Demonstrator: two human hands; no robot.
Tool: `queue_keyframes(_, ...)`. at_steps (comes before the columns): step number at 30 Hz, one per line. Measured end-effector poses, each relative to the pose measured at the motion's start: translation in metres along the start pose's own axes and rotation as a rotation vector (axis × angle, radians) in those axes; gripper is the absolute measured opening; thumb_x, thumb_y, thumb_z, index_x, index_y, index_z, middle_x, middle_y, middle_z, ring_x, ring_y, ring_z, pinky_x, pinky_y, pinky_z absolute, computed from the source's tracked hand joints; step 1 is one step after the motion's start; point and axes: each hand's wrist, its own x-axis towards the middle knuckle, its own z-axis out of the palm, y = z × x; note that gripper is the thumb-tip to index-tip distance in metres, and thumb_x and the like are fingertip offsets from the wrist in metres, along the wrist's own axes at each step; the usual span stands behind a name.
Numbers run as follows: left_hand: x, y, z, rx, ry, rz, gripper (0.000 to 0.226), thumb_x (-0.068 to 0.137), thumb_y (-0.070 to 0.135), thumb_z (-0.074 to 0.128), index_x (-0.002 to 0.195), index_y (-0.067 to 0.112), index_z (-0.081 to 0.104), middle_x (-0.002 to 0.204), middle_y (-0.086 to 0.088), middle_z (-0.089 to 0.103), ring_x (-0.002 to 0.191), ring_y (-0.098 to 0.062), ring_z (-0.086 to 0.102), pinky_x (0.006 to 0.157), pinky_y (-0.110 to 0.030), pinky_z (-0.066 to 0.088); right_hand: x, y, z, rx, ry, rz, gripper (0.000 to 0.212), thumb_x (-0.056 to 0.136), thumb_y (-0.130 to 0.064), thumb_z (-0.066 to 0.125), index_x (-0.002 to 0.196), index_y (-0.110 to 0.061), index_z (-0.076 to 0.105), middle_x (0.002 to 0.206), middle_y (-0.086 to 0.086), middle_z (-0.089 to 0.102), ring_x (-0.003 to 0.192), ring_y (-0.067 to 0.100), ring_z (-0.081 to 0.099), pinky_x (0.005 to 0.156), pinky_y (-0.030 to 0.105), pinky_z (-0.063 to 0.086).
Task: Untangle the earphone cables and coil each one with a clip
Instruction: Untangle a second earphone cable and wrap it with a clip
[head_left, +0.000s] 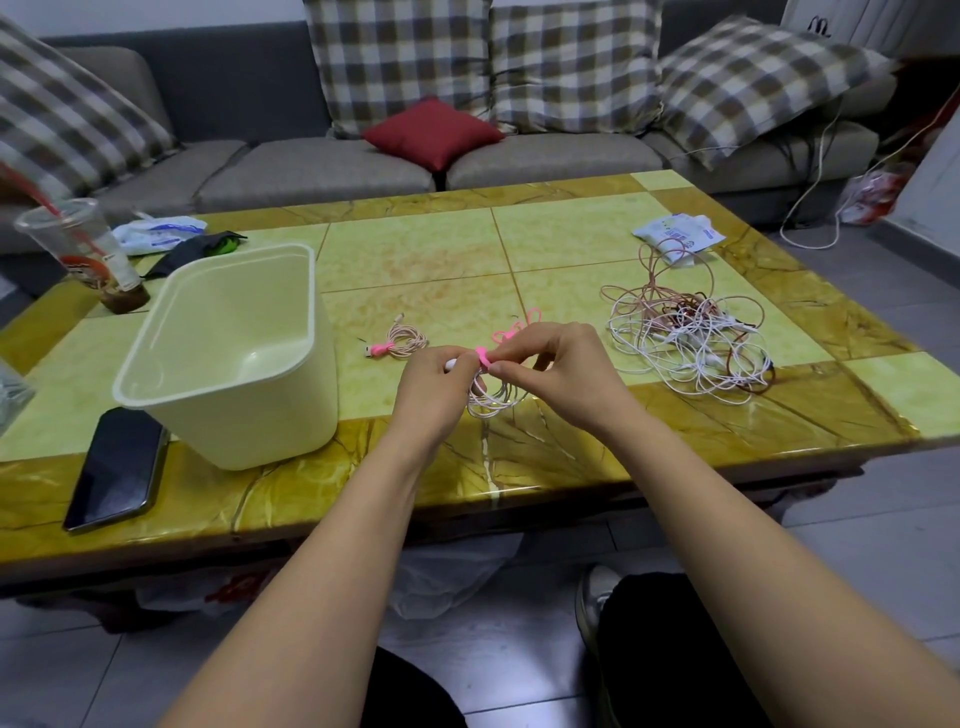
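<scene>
Marbled table: both hands pinch coiled cable, bin left, tangle right.

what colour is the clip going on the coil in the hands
Pink, seen in the head view: the clip.

- My left hand and right hand meet above the tabletop, pinching a pink clip around a coiled earphone cable that hangs below my fingers.
- A finished coil with its own pink clip lies beyond my left hand.
- Spare pink clips sit just behind my fingers.
- The tangled cables lie to the right.
- A cream plastic bin and a phone lie left.
</scene>
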Motion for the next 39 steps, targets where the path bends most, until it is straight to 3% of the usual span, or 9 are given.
queue_keyframes(4,-0.002,0.003,0.001,-0.004,-0.036,0.031,0.037,0.095,0.019,0.053,0.058,0.017,0.061,0.086,-0.021,0.067,0.075,-0.013,0.054,0.065,-0.022,0.038,0.001,-0.002,0.0,0.112,0.041,0.07,0.014,0.08,-0.018,0.08,0.093,-0.013,0.076,0.082,-0.004,0.074,0.073,0.005,0.065,0.066,0.022,0.044)
queue_keyframes(11,0.0,-0.001,0.001,0.081,-0.115,0.067,0.028,0.097,0.028,0.053,0.072,0.022,0.062,0.064,0.003,0.054,0.059,-0.004,0.047,0.057,-0.02,0.034,0.004,0.001,-0.003,0.249,-0.015,0.201,0.017,0.078,-0.009,0.081,0.093,-0.004,0.074,0.093,0.013,0.075,0.077,0.012,0.069,0.079,0.031,0.057)
queue_keyframes(16,0.005,-0.011,0.005,0.175,-0.102,0.018,0.017,0.098,0.033,0.046,0.085,0.028,0.055,0.1,-0.008,0.059,0.104,-0.025,0.051,0.075,-0.033,0.039,0.003,0.002,-0.001,0.255,-0.033,0.23,0.012,0.079,-0.005,0.078,0.09,-0.004,0.073,0.081,0.01,0.074,0.08,0.013,0.069,0.077,0.025,0.056)
queue_keyframes(18,0.006,-0.011,0.004,0.167,-0.091,-0.009,0.013,0.098,0.032,0.044,0.094,0.027,0.054,0.115,-0.015,0.055,0.112,-0.027,0.05,0.082,-0.034,0.041,0.004,0.003,0.0,0.205,0.0,0.201,0.009,0.079,-0.007,0.079,0.085,-0.007,0.072,0.083,0.013,0.074,0.08,0.018,0.07,0.08,0.031,0.055)
queue_keyframes(21,0.007,-0.011,0.002,0.146,-0.112,0.005,0.008,0.097,0.03,0.047,0.095,0.028,0.054,0.112,-0.014,0.057,0.117,-0.029,0.047,0.085,-0.036,0.041,0.006,0.003,0.001,0.224,0.03,0.183,0.009,0.08,-0.006,0.077,0.083,-0.012,0.071,0.093,0.018,0.074,0.079,0.026,0.071,0.082,0.038,0.056)
queue_keyframes(24,0.006,-0.014,-0.001,0.115,-0.145,0.003,0.006,0.096,0.027,0.053,0.097,0.023,0.056,0.103,-0.011,0.061,0.105,-0.024,0.05,0.074,-0.029,0.039,0.007,0.006,0.006,0.234,0.045,0.169,0.014,0.08,-0.005,0.077,0.08,-0.016,0.07,0.093,0.019,0.074,0.084,0.034,0.071,0.084,0.043,0.058)
queue_keyframes(28,0.004,-0.014,-0.004,0.067,-0.119,0.018,0.013,0.095,0.02,0.055,0.103,0.01,0.058,0.084,-0.001,0.062,0.075,-0.012,0.052,0.063,-0.025,0.039,0.009,0.009,0.009,0.281,0.031,0.209,0.019,0.078,-0.006,0.079,0.096,-0.006,0.073,0.083,0.01,0.073,0.078,0.021,0.071,0.082,0.032,0.058)
queue_keyframes(33,0.006,-0.018,-0.005,0.076,-0.071,0.004,0.008,0.093,0.014,0.055,0.099,0.011,0.059,0.083,-0.003,0.063,0.078,-0.018,0.057,0.075,-0.036,0.048,0.01,0.014,0.009,0.303,-0.079,0.25,0.014,0.08,-0.004,0.077,0.093,-0.008,0.072,0.087,0.008,0.074,0.082,0.013,0.07,0.085,0.027,0.055)
queue_keyframes(39,0.011,-0.023,-0.009,0.022,-0.041,-0.035,0.011,0.094,0.01,0.054,0.104,0.008,0.059,0.084,-0.006,0.063,0.075,-0.017,0.056,0.07,-0.032,0.047,0.017,0.014,0.017,0.347,-0.179,0.279,0.013,0.086,-0.009,0.073,0.095,-0.01,0.065,0.081,0.001,0.07,0.079,0.012,0.064,0.066,0.022,0.051)
